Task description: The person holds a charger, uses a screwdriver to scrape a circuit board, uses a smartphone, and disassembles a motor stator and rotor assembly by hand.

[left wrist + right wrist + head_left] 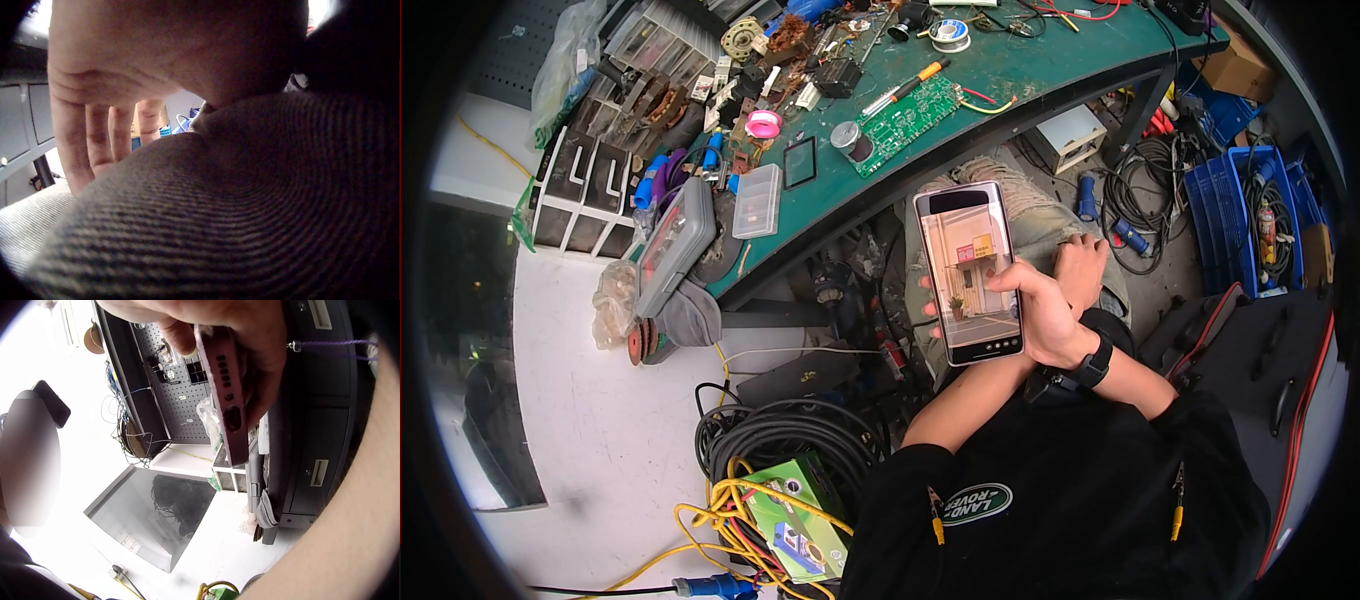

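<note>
My right hand (1050, 315) holds a smartphone (975, 225) upright over my lap, fingers behind it and thumb over the screen. The lit screen shows a building front with a doorway, signs and a potted plant. In the right wrist view the phone's reddish bottom edge (225, 406), with speaker holes and charging port, faces the camera. My left forearm passes beneath the right wrist, which bears a black watch (1092, 362). Beyond it, the left hand (1082, 268) rests on my light trousers (1040, 225), its fingers extended downward over the ribbed cloth (206, 212) in the left wrist view.
Ahead is a green workbench (1010, 65) with a circuit board (915, 120), an orange-handled screwdriver (905, 87), a solder spool (949, 36) and a clear plastic box (757, 200). Coiled black cable (780, 430) lies at lower left; a blue crate (1215, 215) stands right.
</note>
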{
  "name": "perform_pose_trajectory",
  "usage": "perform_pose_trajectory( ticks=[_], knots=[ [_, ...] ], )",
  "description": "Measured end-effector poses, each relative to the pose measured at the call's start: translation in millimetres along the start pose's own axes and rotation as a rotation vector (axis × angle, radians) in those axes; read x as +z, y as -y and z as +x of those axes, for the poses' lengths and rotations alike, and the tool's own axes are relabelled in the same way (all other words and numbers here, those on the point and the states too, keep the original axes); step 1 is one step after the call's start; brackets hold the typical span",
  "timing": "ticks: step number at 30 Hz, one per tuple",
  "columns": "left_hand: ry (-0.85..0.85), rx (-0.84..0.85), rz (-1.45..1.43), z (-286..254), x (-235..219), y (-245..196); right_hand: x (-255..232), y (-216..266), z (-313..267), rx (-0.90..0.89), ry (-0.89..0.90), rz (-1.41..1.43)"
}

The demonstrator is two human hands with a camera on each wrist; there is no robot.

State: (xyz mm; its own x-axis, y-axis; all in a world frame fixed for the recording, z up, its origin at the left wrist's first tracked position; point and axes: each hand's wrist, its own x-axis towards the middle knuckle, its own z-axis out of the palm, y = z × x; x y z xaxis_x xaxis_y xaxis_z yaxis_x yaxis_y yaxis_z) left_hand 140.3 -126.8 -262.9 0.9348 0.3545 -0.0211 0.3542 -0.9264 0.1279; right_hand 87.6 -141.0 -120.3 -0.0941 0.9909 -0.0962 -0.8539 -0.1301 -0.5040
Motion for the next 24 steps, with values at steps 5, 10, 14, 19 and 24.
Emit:
perform_pose_trajectory(
  ticks=[5, 10, 14, 19, 24],
  knots=[
    [-0.005, -0.001, 0.005, -0.5, -1.1, -0.2, 0.2, -0.1, -0.3, -0.005, 0.0, 0.002],
    [-0.01, 0.0, 0.003, -0.8, -2.5, -0.2, 1.3, 0.6, -0.8, 0.001, -0.009, -0.009],
    [-0.014, 0.001, 0.006, -0.8, -1.5, 0.0, -0.6, -0.5, 0.1, -0.006, -0.002, -0.015],
    [-0.007, 0.003, 0.0, -1.1, -3.0, 0.2, -0.2, -0.5, 0.1, 0.001, -0.012, -0.002],
    [-0.006, 0.0, -0.005, -0.7, -1.4, 0.1, -0.4, -0.5, 0.4, -0.002, -0.008, 0.002]
  ],
)
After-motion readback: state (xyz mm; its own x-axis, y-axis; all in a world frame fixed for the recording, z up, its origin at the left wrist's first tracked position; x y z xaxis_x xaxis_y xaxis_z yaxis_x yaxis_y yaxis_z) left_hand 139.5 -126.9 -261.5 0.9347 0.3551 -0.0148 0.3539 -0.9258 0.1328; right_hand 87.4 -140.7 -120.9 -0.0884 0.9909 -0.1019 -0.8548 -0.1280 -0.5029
